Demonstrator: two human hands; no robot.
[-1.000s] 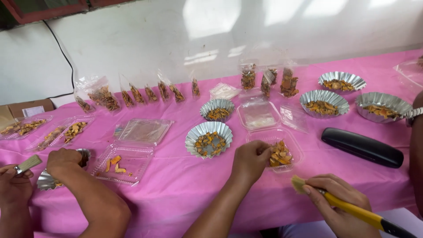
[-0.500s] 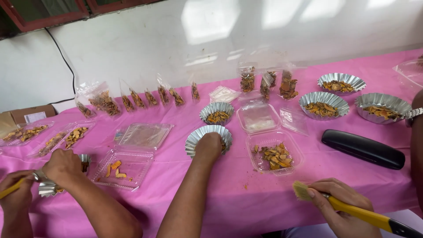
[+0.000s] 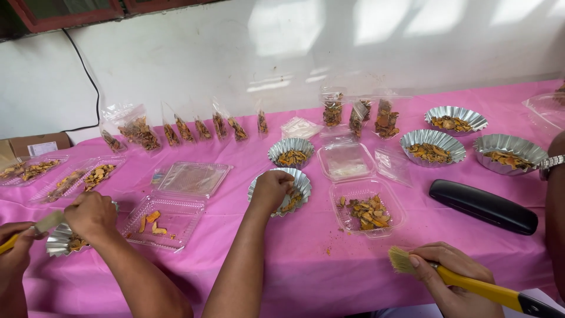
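The right hand [image 3: 269, 189] reaches into a foil cup [image 3: 280, 191], fingers seemingly pinched on dried pieces, while the left hand [image 3: 91, 213] grips another foil cup [image 3: 66, 241].

Under the fingers [image 3: 272, 189] sits a shiny silver fluted cup [image 3: 297, 179] of orange-brown pieces; the worktop cloth [image 3: 294, 265] is plain pink; the brush handle [image 3: 479, 288] is yellow.

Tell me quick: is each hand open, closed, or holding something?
Left hand: closed on a small foil cup.
Right hand: curled down into a foil dish of dried pieces; grip cannot be told.
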